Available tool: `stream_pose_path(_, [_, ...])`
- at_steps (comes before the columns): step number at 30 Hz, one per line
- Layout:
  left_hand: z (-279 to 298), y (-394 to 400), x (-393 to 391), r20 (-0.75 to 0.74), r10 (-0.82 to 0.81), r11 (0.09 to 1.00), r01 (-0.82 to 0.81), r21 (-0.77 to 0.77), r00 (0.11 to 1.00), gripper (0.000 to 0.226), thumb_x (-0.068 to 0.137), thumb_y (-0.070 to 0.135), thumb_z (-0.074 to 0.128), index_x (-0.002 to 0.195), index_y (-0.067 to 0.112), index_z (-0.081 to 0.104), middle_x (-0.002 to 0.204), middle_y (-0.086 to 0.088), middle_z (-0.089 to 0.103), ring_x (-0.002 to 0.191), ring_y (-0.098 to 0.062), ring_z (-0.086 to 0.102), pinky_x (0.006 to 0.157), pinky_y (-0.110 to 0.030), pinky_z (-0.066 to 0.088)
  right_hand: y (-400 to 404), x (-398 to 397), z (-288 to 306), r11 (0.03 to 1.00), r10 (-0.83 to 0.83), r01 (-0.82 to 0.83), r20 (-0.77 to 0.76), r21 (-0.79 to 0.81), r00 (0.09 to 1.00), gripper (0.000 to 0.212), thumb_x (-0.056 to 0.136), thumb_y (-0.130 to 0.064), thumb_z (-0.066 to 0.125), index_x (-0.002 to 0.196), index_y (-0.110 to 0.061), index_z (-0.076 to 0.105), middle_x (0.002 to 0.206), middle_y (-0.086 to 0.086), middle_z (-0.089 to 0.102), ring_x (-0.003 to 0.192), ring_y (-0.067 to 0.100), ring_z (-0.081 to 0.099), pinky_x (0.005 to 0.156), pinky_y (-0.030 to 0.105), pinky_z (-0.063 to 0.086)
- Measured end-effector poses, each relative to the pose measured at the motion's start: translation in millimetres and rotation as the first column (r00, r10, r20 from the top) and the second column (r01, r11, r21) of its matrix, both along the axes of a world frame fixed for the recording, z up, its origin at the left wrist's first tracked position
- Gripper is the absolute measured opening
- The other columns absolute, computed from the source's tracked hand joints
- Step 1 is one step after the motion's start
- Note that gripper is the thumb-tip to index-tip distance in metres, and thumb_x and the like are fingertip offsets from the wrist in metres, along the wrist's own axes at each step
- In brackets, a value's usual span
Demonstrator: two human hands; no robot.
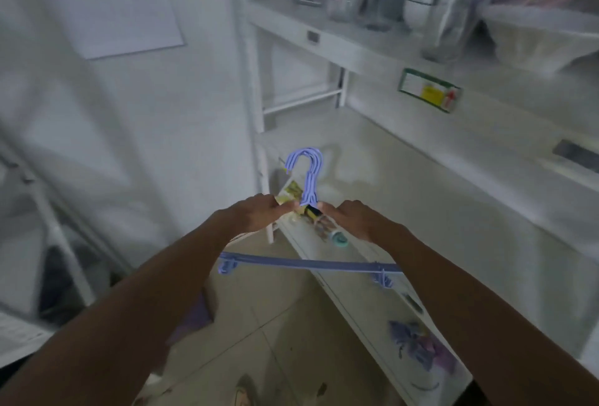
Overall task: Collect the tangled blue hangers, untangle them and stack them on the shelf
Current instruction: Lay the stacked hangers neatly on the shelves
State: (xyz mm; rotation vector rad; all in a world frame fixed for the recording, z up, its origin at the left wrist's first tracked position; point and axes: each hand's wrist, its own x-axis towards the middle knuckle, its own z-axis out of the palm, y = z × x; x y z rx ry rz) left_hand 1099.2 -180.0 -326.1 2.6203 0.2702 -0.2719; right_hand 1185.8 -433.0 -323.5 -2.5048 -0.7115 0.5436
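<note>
A bunch of blue plastic hangers [308, 264] hangs in front of me, hooks lined up together and pointing up [308, 172]. My left hand [259, 214] grips the shoulder part just left of the hook stems. My right hand [351, 217] grips it just right of them. The bottom bars run level between my forearms, with small clips at both ends. The bunch is held above the left end of a white shelf [421, 198] whose wide surface stretches to the right.
The upper shelf [356, 55] holds glass jars, a white cup [416, 10] and a bowl [538, 39]. A lower ledge carries small tubes [327, 227] and a purple cloth [421, 344]. A white wall is on the left, with tiled floor below.
</note>
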Motion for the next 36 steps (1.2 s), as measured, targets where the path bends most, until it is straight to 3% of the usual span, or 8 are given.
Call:
stream_pose_path(3, [-3, 42, -8, -0.075, 0.061, 0.998, -0.059, 0.022, 0.995, 0.086, 0.068, 0.105, 0.022, 0.048, 0.021, 0.029, 0.038, 0.007, 0.032, 0.046, -0.019, 0.033, 0.063, -0.035, 0.035, 48, 5, -6, 0.999, 0.046, -0.046, -0.056, 0.0, 0.997, 0.087, 0.07, -0.105, 0.027, 0.04, -0.025, 0.042, 0.042, -0.006, 0.04, 0.038, 0.008, 0.04, 0.058, 0.031, 0.036])
stream_pose_path(7, [-1, 89, -2, -0.149, 0.028, 0.999, -0.034, -0.037, 0.988, 0.081, 0.071, 0.102, 0.02, 0.058, 0.022, 0.019, 0.052, 0.002, 0.023, 0.053, -0.02, 0.024, 0.063, -0.034, 0.031, 100, 18, -16, 0.996, 0.086, -0.084, -0.123, 0.016, 0.989, 0.064, 0.069, -0.104, 0.033, 0.046, -0.049, 0.057, 0.04, -0.01, 0.047, 0.042, 0.012, 0.045, 0.061, 0.033, 0.042])
stream_pose_path(13, [-4, 142, 32, -0.175, 0.02, 0.995, -0.036, -0.091, 0.984, 0.08, 0.071, 0.102, 0.022, 0.055, 0.023, 0.021, 0.049, 0.005, 0.026, 0.046, -0.015, 0.024, 0.064, -0.031, 0.034, 153, 52, -15, 0.998, 0.061, -0.064, -0.17, -0.012, 0.984, 0.075, 0.068, -0.105, 0.032, 0.047, -0.039, 0.058, 0.043, -0.01, 0.052, 0.049, 0.012, 0.049, 0.065, 0.031, 0.042])
stream_pose_path(17, [-7, 168, 64, -0.19, -0.01, 0.995, -0.009, -0.101, 0.982, 0.078, 0.075, 0.1, 0.023, 0.052, 0.025, 0.026, 0.047, 0.006, 0.029, 0.041, -0.012, 0.025, 0.061, -0.03, 0.033, 175, 75, -22, 0.999, 0.028, -0.034, -0.171, -0.033, 0.985, 0.08, 0.07, -0.104, 0.032, 0.044, -0.029, 0.043, 0.049, -0.004, 0.04, 0.041, 0.012, 0.037, 0.064, 0.034, 0.037])
stream_pose_path(22, [-21, 184, 101, -0.295, -0.101, 0.966, 0.023, -0.257, 0.95, 0.083, 0.069, 0.101, 0.035, 0.036, 0.025, 0.035, 0.044, 0.012, 0.025, 0.036, -0.009, 0.018, 0.042, -0.021, 0.025, 187, 105, -39, 0.996, 0.001, -0.02, -0.209, -0.09, 0.978, 0.086, 0.067, -0.107, 0.027, 0.039, -0.026, 0.036, 0.041, -0.009, 0.031, 0.033, 0.008, 0.027, 0.062, 0.033, 0.032])
stream_pose_path(27, [-35, 205, 155, -0.315, -0.117, 0.969, 0.039, -0.244, 0.942, 0.085, 0.064, 0.105, 0.032, 0.036, 0.025, 0.033, 0.044, 0.01, 0.025, 0.037, -0.01, 0.018, 0.039, -0.02, 0.023, 207, 154, -50, 0.993, -0.021, -0.005, -0.222, -0.115, 0.975, 0.086, 0.068, -0.106, 0.025, 0.043, -0.024, 0.029, 0.045, -0.004, 0.032, 0.043, 0.014, 0.03, 0.065, 0.034, 0.034])
stream_pose_path(32, [-36, 236, 221, -0.327, -0.112, 0.976, 0.041, -0.215, 0.938, 0.084, 0.065, 0.105, 0.028, 0.043, 0.025, 0.031, 0.045, 0.009, 0.028, 0.038, -0.012, 0.018, 0.039, -0.019, 0.023, 239, 221, -54, 0.994, -0.061, 0.038, -0.231, -0.106, 0.971, 0.086, 0.064, -0.108, 0.024, 0.044, -0.025, 0.041, 0.036, -0.01, 0.04, 0.044, 0.015, 0.039, 0.068, 0.034, 0.039])
stream_pose_path(36, [-30, 257, 278, -0.342, -0.136, 0.98, 0.076, -0.183, 0.93, 0.083, 0.065, 0.105, 0.029, 0.048, 0.024, 0.027, 0.047, 0.006, 0.026, 0.04, -0.016, 0.017, 0.04, -0.019, 0.021, 258, 269, -58, 0.996, -0.064, 0.049, -0.229, -0.071, 0.971, 0.086, 0.062, -0.107, 0.024, 0.045, -0.024, 0.035, 0.04, -0.005, 0.034, 0.037, 0.015, 0.031, 0.067, 0.033, 0.038])
